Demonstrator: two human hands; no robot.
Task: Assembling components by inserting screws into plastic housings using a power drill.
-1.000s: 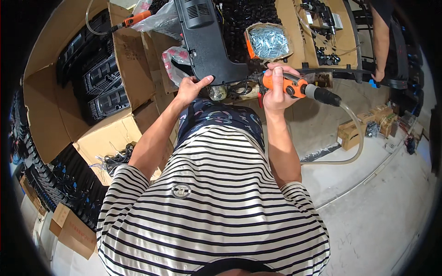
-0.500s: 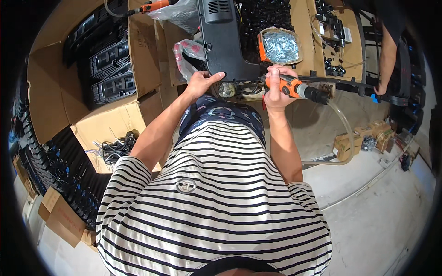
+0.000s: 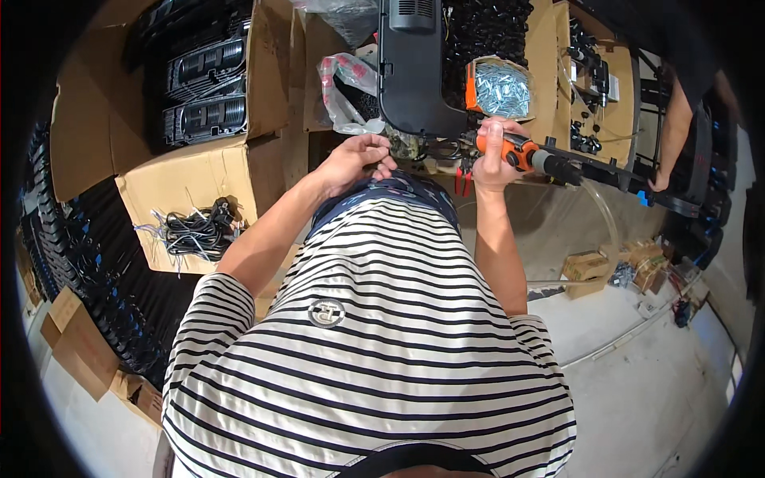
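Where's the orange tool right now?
In the head view, right of centre: the orange tool is in the person's right hand, just below the box of silver metal pieces.

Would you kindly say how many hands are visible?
3: the left hand near the black panel, the right hand around the orange tool, and a co-worker's hand at far right; another may be hidden.

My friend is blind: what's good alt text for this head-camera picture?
A person in a striped shirt grips an orange-and-black, hose-fed power driver in the right hand; the curled left hand is near a black plastic panel. Right of it, silver screws fill an open box.
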